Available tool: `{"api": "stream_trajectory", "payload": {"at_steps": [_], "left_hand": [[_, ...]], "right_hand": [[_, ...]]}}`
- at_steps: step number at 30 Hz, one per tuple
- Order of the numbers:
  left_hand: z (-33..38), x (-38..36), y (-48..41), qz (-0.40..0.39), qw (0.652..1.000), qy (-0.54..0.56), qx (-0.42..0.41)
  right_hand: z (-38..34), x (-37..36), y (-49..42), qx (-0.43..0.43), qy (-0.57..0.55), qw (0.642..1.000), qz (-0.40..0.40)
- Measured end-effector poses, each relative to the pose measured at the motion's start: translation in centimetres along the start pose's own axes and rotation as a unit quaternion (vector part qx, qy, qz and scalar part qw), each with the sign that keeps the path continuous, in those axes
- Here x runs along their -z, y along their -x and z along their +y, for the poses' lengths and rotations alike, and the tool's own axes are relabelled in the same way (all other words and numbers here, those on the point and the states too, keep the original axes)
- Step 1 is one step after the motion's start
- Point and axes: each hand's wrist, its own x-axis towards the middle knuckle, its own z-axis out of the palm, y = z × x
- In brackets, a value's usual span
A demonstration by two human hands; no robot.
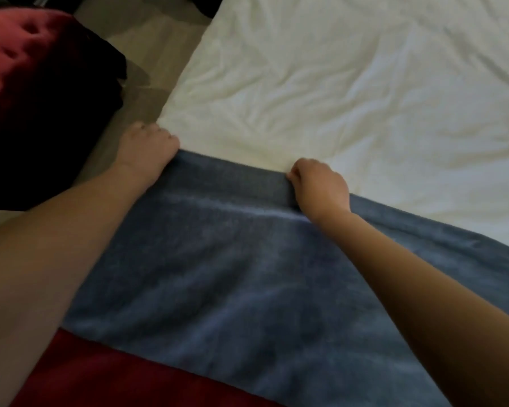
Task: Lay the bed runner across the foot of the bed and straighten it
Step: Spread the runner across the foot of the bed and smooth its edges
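**White bedding (350, 83), foot end: bed runner (218, 274) being straightened**

Setting: bedside seen from above. Pale floor (147, 48) runs along the bed's left side, with a red cushion (15, 39) beyond it. The bedding is creased and lies uncovered past the runner.

Item: blue runner of towelling-like cloth, lying across the near part of the bed. Its far edge runs slantwise from the bed's left side toward the right of the view, and its right end is out of frame. A faint raised ridge crosses the cloth just behind that far edge, between the two hands. Red fabric (86, 383) shows at the near edge; whether it is bedding or clothing cannot be told.

Hands: left hand (149, 146) at the runner's far-left corner, at the side of the bed, fingers curled down round the cloth. Right hand (318, 186) further along the same edge, fingers and thumb pinching the hem. Both are clenched on the runner; neither lies flat.

Step in hand: the laying looks done, and the far edge is being straightened.

Next move, as judged: an even pull from both hands, drawing the edge taut so the ridge flattens and the line sits square to the foot. After that, flat palms to smooth the middle, and a check of the unseen right end. Pulling too hard may drag the loose bedding beneath.
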Motion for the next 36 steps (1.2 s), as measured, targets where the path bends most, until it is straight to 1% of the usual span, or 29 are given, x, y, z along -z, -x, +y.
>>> {"api": "stream_trajectory", "payload": {"at_steps": [1,2,3,4,6,8,11,14,18,26,31,36], "left_hand": [[-0.3,0.1,-1.0,0.03,0.999,0.012,0.007],[-0.6,0.3,-2.0,0.045,0.999,0.021,0.012],[-0.8,0.4,-2.8,0.041,0.999,0.028,0.017],[-0.7,0.5,-3.4,0.024,0.999,0.038,0.025],[0.0,0.6,-4.0,0.0,0.995,0.082,0.049],[1.5,0.9,-3.8,0.017,0.99,0.127,0.057],[4.7,2.6,-3.4,0.074,0.984,0.163,0.014],[9.0,5.6,-3.1,0.096,0.975,0.198,-0.041],[15.2,10.0,-2.7,0.111,0.964,0.222,-0.096],[26.3,15.3,-0.9,0.143,0.951,0.217,-0.166],[33.7,17.5,0.7,0.133,0.951,0.216,-0.18],[42.4,20.7,2.4,0.121,0.949,0.224,-0.187]], "right_hand": [[0.2,0.2,-0.3,-0.01,-0.011,0.999,0.039],[0.5,0.4,-0.6,-0.025,-0.02,0.998,0.058],[0.7,0.4,-0.8,-0.043,-0.021,0.998,0.049],[0.9,0.3,-1.0,-0.059,-0.012,0.998,0.018],[1.3,0.1,-1.0,-0.06,0.025,0.997,-0.036],[1.7,0.3,-0.7,-0.034,0.054,0.998,-0.022],[2.2,1.3,0.4,0.009,0.101,0.994,0.037],[3.5,3.0,2.3,0.016,0.129,0.991,0.033],[6.2,5.7,5.3,-0.02,0.146,0.989,0.02],[16.2,9.8,12.9,-0.11,0.167,0.98,0.017],[23.7,11.0,17.9,-0.135,0.17,0.976,0.018],[31.6,12.0,22.9,-0.158,0.137,0.978,0.024]]}}
